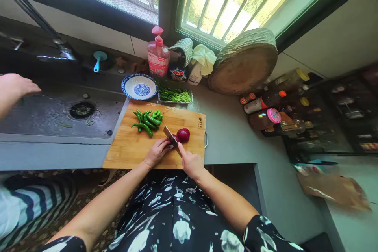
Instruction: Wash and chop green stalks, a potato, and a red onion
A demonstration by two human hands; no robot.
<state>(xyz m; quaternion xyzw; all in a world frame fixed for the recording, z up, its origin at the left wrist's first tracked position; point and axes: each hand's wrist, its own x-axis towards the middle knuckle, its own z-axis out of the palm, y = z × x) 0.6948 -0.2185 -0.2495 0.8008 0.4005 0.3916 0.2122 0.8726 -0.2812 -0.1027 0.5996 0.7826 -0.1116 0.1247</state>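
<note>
My right hand (191, 162) is closed around the handle of a kitchen knife (171, 138), whose blade slants up and to the left. Just left of the blade, the bent fingers of my left hand (157, 152) press a piece of red onion against the wooden cutting board (126, 151); the blade and fingers partly cover it. A second, rounded red onion piece (183, 135) rests to the right of the knife, touched by neither hand. Green chili peppers (149, 120) lie in a pile at the board's upper left.
Behind the board are a blue-and-white bowl (140, 87), a tray of cut greens (175, 95) and a pink soap bottle (158, 55). A sink (59, 110) lies left, with another person's hand (16, 88) over it. Bottles and jars (265, 118) stand right.
</note>
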